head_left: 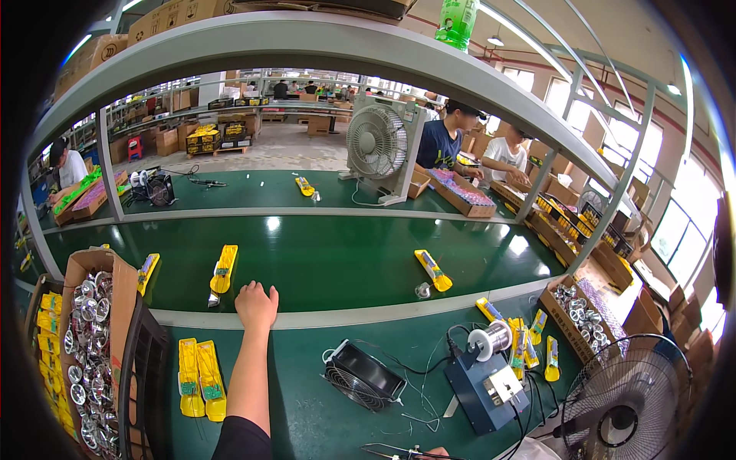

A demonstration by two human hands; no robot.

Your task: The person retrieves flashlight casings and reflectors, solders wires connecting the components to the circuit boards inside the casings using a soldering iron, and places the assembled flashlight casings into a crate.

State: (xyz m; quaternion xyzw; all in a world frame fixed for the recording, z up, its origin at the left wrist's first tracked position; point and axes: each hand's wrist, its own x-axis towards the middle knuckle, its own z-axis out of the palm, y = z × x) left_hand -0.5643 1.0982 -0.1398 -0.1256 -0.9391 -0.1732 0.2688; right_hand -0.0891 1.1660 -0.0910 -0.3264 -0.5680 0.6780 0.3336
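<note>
My left hand (255, 305) reaches forward to the pale rail at the near edge of the green conveyor belt (330, 261). It holds nothing, and its fingers point toward the belt. Just beyond it, to the left, a yellow plastic piece (223, 270) lies on the belt. Two more yellow pieces (199, 368) lie side by side on the green table left of my forearm. Only a sliver of my right hand (438, 453) shows at the bottom edge, beside a thin metal tool (391, 449); its grip is hidden.
A cardboard box of silver cups (88, 345) and a black crate (144, 383) stand at left. A small black fan (362, 376), a blue box with wires (484, 387), a wire spool (489, 340) and a floor fan (625, 399) lie right. Other people work across the belt.
</note>
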